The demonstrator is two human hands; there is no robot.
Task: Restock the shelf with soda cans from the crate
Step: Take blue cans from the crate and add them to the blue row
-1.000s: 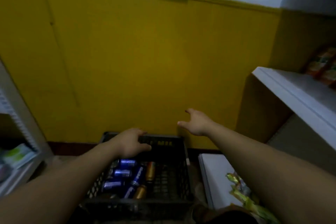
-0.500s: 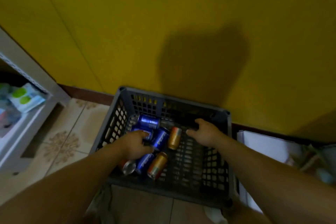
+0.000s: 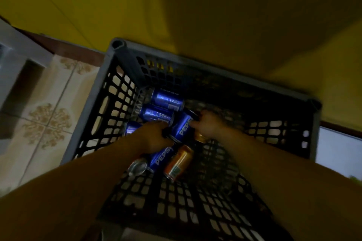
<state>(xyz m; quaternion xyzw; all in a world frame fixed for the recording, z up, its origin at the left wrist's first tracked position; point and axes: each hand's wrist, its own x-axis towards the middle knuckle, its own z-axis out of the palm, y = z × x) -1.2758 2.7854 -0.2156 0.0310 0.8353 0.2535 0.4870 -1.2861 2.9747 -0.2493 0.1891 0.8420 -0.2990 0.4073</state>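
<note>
**A:** Starting nearest, what lies in the crate (image 3: 92, 115)?

**B:** An orange can (image 3: 179, 164) on its side, touching a low blue can (image 3: 162, 155). A silver can end (image 3: 137, 167) shows just beside that.

**A:** And the hands?

**B:** Just past those. The left hand (image 3: 154, 137) is down among the cans with its fingers curled. Blur hides whether they are clamped on anything. The right hand (image 3: 209, 125) has its fingers (image 3: 195, 122) curled round the far end of the middle blue can (image 3: 183, 126), which lies between both hands.

**A:** Farther back?

**B:** Two far blue cans (image 3: 158, 114) lie side by side near the far left corner. The crate stands on the tiled floor (image 3: 49, 119), against the yellow wall (image 3: 176, 6).
</note>
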